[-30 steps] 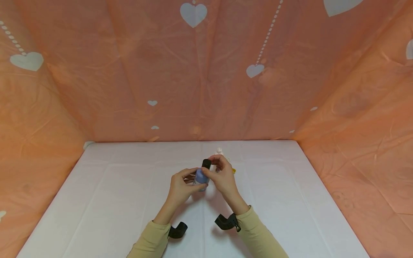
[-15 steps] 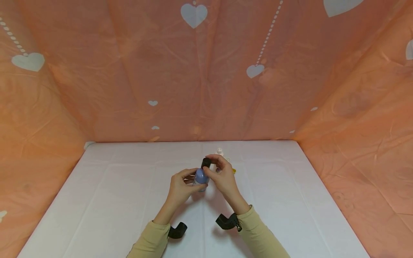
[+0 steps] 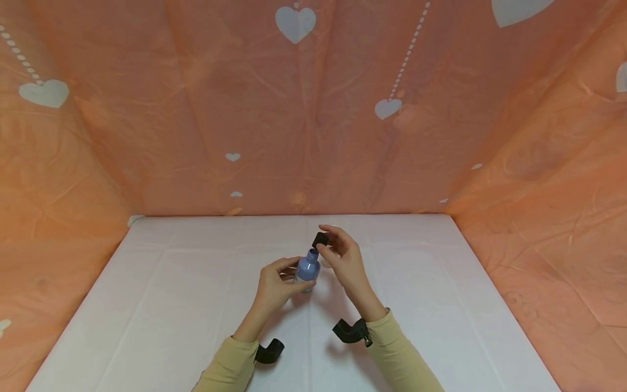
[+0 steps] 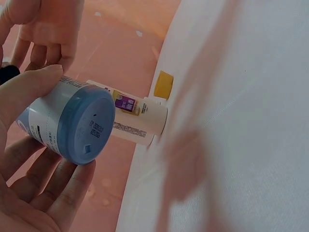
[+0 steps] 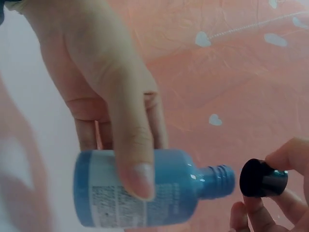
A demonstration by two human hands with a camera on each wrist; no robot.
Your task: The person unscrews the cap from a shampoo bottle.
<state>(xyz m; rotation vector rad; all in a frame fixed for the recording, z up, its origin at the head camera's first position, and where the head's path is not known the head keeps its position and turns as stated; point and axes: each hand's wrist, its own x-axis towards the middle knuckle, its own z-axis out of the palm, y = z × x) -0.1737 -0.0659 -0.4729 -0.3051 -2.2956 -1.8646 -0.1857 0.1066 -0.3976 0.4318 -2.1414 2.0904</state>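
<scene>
My left hand (image 3: pixel 274 286) grips a small blue bottle (image 3: pixel 308 268), thumb on one side and fingers on the other. The bottle is held above the white table, and its printed base (image 4: pixel 89 125) faces the left wrist camera. A black cap (image 3: pixel 320 239) is pinched between the thumb and fingers of my right hand (image 3: pixel 349 264). In the right wrist view the bare threaded neck (image 5: pixel 217 181) points at the cap, with a small gap between them. The bottle's mouth shows in the head view.
Beyond the bottle, the left wrist view shows white bottles (image 4: pixel 128 104), one with a purple label, and a small yellow object (image 4: pixel 163 84). My right hand mostly hides them from the head camera. Orange heart-printed cloth (image 3: pixel 303 136) encloses the white table (image 3: pixel 196 305).
The black cap has come off the bottle's neck, baring the threads. My right hand has moved up and slightly right with it. My left hand and the bottle have stayed nearly still.
</scene>
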